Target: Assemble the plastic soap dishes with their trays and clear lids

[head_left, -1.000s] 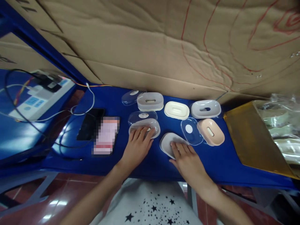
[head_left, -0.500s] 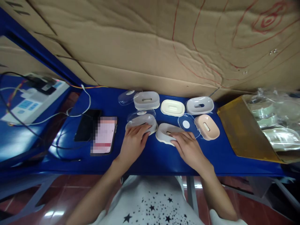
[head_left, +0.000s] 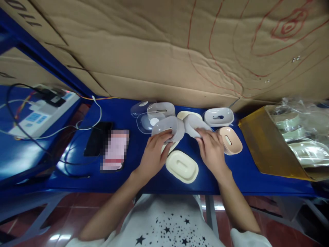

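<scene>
Over the blue counter (head_left: pixel 159 183), the left hand (head_left: pixel 151 157) grips a grey soap-dish shell (head_left: pixel 165 124), perhaps clear of the cream base (head_left: pixel 174 145) beneath; the right hand (head_left: pixel 212 151) pinches a tilted shell (head_left: pixel 193 126) beyond an uncovered oval tray (head_left: pixel 182 166).

Two hands (head_left: pixel 155 152) (head_left: pixel 212 151), four grey dishes (head_left: pixel 166 127) (head_left: pixel 193 127) (head_left: pixel 166 106) (head_left: pixel 226 118), one peach dish (head_left: pixel 233 144) and three cream trays (head_left: pixel 183 167) (head_left: pixel 189 115) (head_left: pixel 175 145) show.

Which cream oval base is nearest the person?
The front cream base, its whole top in plain view; cream bases behind are partly hidden by the grey dishes at the left hand and right hand.
</scene>
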Tool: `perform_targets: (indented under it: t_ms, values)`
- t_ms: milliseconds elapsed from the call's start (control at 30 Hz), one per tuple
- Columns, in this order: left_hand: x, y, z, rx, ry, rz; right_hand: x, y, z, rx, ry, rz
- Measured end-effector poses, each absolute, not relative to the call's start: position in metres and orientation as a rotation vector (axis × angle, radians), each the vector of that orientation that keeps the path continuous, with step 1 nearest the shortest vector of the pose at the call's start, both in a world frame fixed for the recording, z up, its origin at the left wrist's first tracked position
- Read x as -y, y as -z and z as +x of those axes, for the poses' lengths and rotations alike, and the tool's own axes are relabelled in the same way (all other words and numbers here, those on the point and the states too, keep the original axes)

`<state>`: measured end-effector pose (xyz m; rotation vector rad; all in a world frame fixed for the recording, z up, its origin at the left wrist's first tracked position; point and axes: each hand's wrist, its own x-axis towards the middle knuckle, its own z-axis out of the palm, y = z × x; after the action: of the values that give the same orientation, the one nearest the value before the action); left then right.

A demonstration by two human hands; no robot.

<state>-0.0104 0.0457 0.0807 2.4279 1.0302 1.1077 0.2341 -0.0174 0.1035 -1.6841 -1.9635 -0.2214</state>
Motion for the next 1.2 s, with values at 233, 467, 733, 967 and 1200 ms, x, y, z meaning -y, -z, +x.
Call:
perform_targets:
  t_ms: [233,467,733,967,1200]
  values:
    - [-0.06,-0.07,0.005,-0.852,-0.769,2.606,-0.027,-0.092,0.262,2.162,0.396,-1.736]
    - [-0.072,-0.085,-0.009,-0.834,-0.91,2.686,-0.006,-0.09,0.29,2.077,0.363,-1.826]
    - [-0.163,-0.101,-0.007,-1.299,-0.391,2.752,0.074,-0.064,0.344,1.811,0.357,-2.264]
    - [-0.182,-0.089,0.007,-1.335,-0.222,2.757,0.071,-0.06,0.35,1.796,0.308,-2.264]
    - [-0.184,-0.087,0.001,-1.335,-0.674,2.603,0.076,-0.076,0.362,1.542,0.326,-2.09]
